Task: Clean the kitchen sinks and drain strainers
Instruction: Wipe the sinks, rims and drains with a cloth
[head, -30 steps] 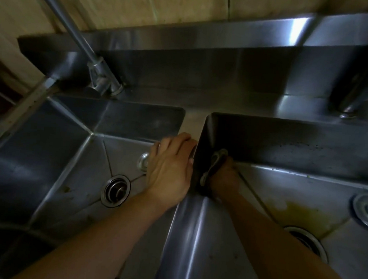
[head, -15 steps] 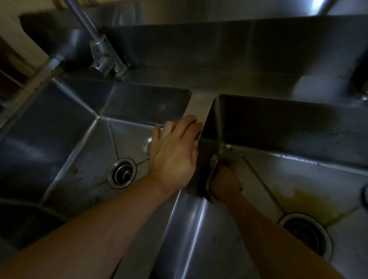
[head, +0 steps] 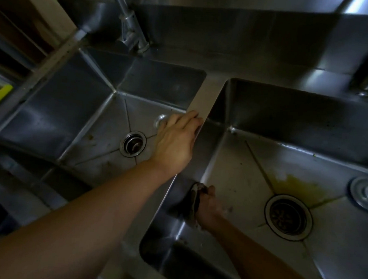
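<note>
Right hand (head: 208,203) lower centre, grip bunched round a dark rag (head: 193,202), pressed on the right sink's (head: 253,166) left wall. Rag looks soft, wet, slippery; I'd hold it wadded. Left hand (head: 176,143) flat, braced on divider (head: 203,99).

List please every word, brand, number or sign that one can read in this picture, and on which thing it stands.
None: no text can be read anywhere.
The two stainless steel sink basins, the round metal drain strainers, the steel faucet and the dark scrubbing cloth carry no visible marking.
</note>
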Demonstrator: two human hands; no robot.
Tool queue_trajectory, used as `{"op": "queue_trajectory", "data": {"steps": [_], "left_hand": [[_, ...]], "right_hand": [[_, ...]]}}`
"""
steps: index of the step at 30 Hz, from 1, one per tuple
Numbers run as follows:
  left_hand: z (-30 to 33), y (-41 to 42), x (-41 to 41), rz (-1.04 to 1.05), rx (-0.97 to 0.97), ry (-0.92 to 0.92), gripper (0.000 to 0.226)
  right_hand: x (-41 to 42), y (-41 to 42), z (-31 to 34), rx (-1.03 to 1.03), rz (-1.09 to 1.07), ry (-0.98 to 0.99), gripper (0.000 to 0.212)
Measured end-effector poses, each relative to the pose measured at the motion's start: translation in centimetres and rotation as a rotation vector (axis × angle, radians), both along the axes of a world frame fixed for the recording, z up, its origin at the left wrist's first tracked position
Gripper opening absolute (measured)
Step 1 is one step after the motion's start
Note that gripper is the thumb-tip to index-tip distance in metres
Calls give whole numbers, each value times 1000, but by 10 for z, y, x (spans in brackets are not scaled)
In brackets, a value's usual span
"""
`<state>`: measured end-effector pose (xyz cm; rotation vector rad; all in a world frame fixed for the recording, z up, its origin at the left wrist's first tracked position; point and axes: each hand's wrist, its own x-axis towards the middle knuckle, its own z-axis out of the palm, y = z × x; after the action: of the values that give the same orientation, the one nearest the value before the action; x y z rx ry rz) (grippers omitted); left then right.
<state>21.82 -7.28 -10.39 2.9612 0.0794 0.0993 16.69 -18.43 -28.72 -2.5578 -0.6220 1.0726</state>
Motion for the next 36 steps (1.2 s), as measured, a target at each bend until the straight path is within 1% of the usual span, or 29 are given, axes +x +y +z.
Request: {"op": "queue_trajectory", "data": {"steps": [2,5,7,8,10,11,13,14,15,17,18,19,22,23,25,26,28,29,33,35,36], "left_hand": [[3,-1,-14,16,16,2,47],[4,-3,-32,49,16,8,52],[4,-5,-40,67,28,23,56],[4,-6,-44,76,36,25,57],[4,-7,-48,86,45,27,58],[4,-8,-51,91,44,30,59],[5,-10,-54,97,39,32,59],[5,-11,-56,103,38,29,59],[5,-12,-57,111,39,30,60],[6,-15,-59,125,54,32,62],[6,-15,-59,129,67,38,64],[7,-17,-59,132,80,47,66],[10,-18,-61,131,126,85,71],[12,-19,-61,129,141,97,72],[14,-19,-61,134,159,136,73],[16,-19,-61,139,163,157,74],[20,-21,-62,157,165,192,75],[24,-24,-61,166,160,193,75],[37,-40,-58,172,130,158,69],[42,-50,-53,158,63,121,64],[45,-55,-51,154,0,100,62]], "right_hand": [[-12,-5,6,49,7,45,46],[-28,-12,9,116,93,98,45],[-39,-16,12,153,107,190,44],[-43,-19,12,144,163,184,45],[-50,-23,18,196,194,201,46],[-52,-25,19,217,234,198,47],[-55,-25,20,215,386,211,47],[-55,-23,21,211,419,224,46],[-54,-23,26,224,407,268,45],[-49,-23,29,260,398,291,44],[-47,-23,31,258,408,295,44],[-43,-25,35,211,379,348,43],[-29,-37,47,9,360,466,37],[-22,-45,52,-31,387,458,36],[-7,-61,60,10,423,390,36],[0,-71,66,65,386,338,34],[14,-86,78,155,227,232,23],[21,-94,88,177,147,167,22],[40,-117,126,236,-173,-24,42],[47,-128,146,280,-267,-75,44],[50,-134,155,328,-343,-52,43]]}}
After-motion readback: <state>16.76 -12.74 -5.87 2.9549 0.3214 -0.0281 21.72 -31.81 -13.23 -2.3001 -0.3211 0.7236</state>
